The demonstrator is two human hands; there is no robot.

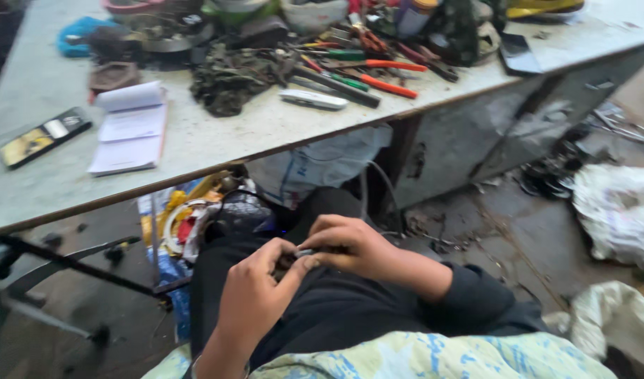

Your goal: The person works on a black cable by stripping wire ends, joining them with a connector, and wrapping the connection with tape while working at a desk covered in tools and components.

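Both hands meet over my lap, above dark trousers. My left hand (255, 291) and my right hand (353, 245) pinch a small dark part (302, 254) with a bit of pale metal showing between the fingertips. Most of the part is hidden by my fingers, so its shape is unclear. My right forearm wears a dark sleeve. A patterned light cloth (434, 354) lies at the bottom of the view.
A worn grey workbench (216, 140) stands ahead with an open notepad (131, 126), a dark flat box (44, 135), a white utility knife (313, 99), orange-handled pliers (385, 77) and a heap of parts. Bags sit under it. Rubble and white plastic (616, 210) lie on the floor at right.
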